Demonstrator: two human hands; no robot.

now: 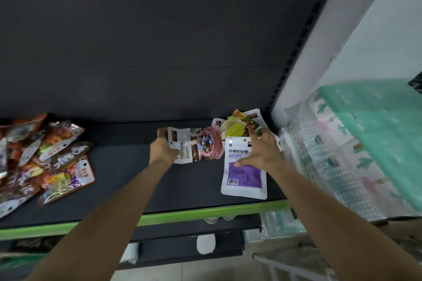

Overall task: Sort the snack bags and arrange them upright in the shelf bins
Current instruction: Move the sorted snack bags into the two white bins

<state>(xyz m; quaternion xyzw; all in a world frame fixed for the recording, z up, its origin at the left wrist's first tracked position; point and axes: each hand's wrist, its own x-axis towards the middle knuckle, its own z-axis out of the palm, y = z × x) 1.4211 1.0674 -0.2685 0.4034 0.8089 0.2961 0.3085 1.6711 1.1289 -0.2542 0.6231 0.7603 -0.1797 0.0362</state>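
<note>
The dark shelf (137, 178), edged along its front by a green strip (205, 212), carried all the snack bags. A heap of mixed foil snack bags (45, 157) lay flat and overlapping at the left end of the shelf, well apart from both hands. At the right end, a white bag with a purple panel (244, 178) lay flat near the front edge. The right hand (262, 153) rested on its upper part with fingers spread and straight, the grip released, the fingertips reaching onto the yellow-green fruit bag (237, 128) lying behind it. Just to the left, the left hand (163, 148) grasped the chocolate candy bag (196, 146) at its left end, thumb curled over the printed face, the bag turned sideways and touching the purple-panel bag. Stacked green and clear plastic crates (365, 143) stood to the right of the shelf.
</note>
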